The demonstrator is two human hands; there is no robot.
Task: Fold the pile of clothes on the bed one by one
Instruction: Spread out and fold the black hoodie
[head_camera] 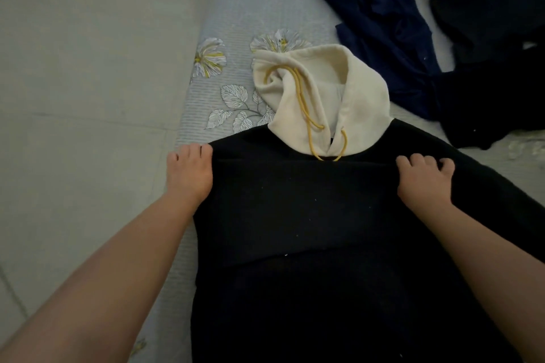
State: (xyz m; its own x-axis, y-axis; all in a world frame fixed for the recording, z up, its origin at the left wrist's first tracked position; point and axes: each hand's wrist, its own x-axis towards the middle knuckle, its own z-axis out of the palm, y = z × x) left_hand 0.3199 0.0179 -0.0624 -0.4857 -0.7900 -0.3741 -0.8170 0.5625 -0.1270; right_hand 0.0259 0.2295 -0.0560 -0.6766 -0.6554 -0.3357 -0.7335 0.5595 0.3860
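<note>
A black hoodie (309, 215) lies spread on the bed, with its cream hood (321, 91) and yellow drawstring pointing away from me. A fold of black cloth runs across it just below the hood. My left hand (188, 174) grips the left end of that fold at the garment's edge, fingers curled over it. My right hand (424, 183) grips the fold on the right side, fingers bent into the cloth. More dark clothes (413, 23) lie in a heap at the far right.
The bed sheet (236, 74) is grey with a printed flower and leaf pattern. Its left edge runs diagonally beside a pale tiled floor (88, 82). The heap of navy and black garments covers the bed's upper right.
</note>
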